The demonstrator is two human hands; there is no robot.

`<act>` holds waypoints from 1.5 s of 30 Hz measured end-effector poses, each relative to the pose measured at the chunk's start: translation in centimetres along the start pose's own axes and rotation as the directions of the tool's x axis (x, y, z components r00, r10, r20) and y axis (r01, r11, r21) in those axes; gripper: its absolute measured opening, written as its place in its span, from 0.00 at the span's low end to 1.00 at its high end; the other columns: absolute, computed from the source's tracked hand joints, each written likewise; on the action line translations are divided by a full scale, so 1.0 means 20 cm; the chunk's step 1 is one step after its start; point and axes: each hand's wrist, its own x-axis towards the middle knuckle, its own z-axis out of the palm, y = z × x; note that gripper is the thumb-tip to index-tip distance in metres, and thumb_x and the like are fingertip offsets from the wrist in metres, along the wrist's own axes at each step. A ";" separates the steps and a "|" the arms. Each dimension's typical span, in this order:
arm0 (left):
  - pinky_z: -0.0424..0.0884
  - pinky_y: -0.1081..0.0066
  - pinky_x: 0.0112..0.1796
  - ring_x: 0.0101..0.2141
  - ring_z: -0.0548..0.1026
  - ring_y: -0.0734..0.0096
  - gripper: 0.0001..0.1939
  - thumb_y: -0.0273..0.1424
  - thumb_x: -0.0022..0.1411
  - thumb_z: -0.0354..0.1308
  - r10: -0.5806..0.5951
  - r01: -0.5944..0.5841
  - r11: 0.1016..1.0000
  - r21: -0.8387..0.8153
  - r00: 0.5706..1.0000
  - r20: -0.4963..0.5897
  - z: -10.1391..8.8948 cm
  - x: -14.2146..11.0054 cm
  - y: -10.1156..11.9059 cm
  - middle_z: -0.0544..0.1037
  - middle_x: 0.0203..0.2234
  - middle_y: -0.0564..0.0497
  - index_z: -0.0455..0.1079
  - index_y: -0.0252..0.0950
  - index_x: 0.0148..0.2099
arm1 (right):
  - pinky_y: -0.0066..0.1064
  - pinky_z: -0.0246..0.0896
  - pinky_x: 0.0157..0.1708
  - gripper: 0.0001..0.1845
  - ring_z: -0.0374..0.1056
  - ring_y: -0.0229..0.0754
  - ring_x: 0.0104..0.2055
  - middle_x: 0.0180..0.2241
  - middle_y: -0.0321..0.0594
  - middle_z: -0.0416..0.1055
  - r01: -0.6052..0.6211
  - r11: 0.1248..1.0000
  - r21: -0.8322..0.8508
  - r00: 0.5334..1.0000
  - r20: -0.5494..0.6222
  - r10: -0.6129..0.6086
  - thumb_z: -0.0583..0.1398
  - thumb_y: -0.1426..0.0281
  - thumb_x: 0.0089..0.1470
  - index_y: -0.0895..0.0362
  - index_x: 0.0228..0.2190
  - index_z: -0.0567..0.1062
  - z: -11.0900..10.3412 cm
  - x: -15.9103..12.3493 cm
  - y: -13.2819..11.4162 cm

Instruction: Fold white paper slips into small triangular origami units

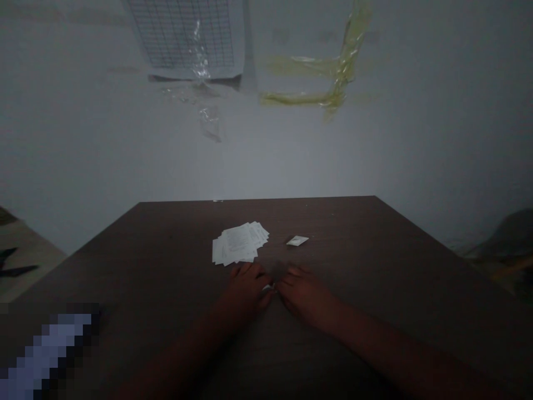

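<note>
Presently | left hand (250, 287) closed on pale piece (267, 287), lower centre; right hand (306, 297) beside it, grip too dark to tell | judged unfinished: one slip (297, 240) apart, centre-right; paper pile (239, 244), centre-left, remaining

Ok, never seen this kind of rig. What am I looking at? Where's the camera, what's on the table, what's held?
There's no machine here: these are a person's two bare hands. The single picture comes from a camera worn on the head, looking forward and down, so the left hand is on the picture's left and the right hand on its right. Both are over a dark table in front of a pale wall.

On the table lie a spread pile of printed papers and, to its right, a small pale diamond-shaped item. A small pale piece shows at the left thumb and fingers; the right fingertips meet it closely, but it's too dark to tell whether they grip it.
</note>
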 end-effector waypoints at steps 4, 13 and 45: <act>0.75 0.46 0.61 0.55 0.81 0.45 0.07 0.28 0.74 0.69 0.053 -0.053 0.998 -0.035 0.999 0.001 0.00 -0.01 -0.02 0.85 0.49 0.44 0.85 0.40 0.52 | 0.53 0.73 0.60 0.11 0.79 0.61 0.55 0.47 0.50 0.88 -0.036 0.999 -0.014 0.999 -0.016 0.036 0.66 0.75 0.71 0.53 0.51 0.86 -0.03 -0.01 -0.03; 0.79 0.51 0.62 0.56 0.83 0.49 0.14 0.23 0.71 0.67 0.116 -0.113 0.978 -0.173 0.993 0.007 0.03 -0.01 -0.06 0.87 0.54 0.44 0.83 0.39 0.57 | 0.61 0.66 0.71 0.23 0.73 0.63 0.70 0.61 0.57 0.83 -0.083 0.988 0.129 0.994 0.080 0.073 0.61 0.79 0.68 0.57 0.61 0.81 -0.08 -0.01 0.02; 0.74 0.52 0.66 0.61 0.82 0.48 0.22 0.22 0.68 0.68 0.073 -0.081 0.985 -0.155 0.996 -0.056 0.03 -0.01 -0.09 0.87 0.59 0.45 0.77 0.40 0.62 | 0.63 0.60 0.76 0.53 0.66 0.70 0.75 0.71 0.58 0.74 -0.216 0.869 0.445 0.974 0.161 0.159 0.86 0.59 0.48 0.55 0.69 0.76 -0.08 0.02 0.11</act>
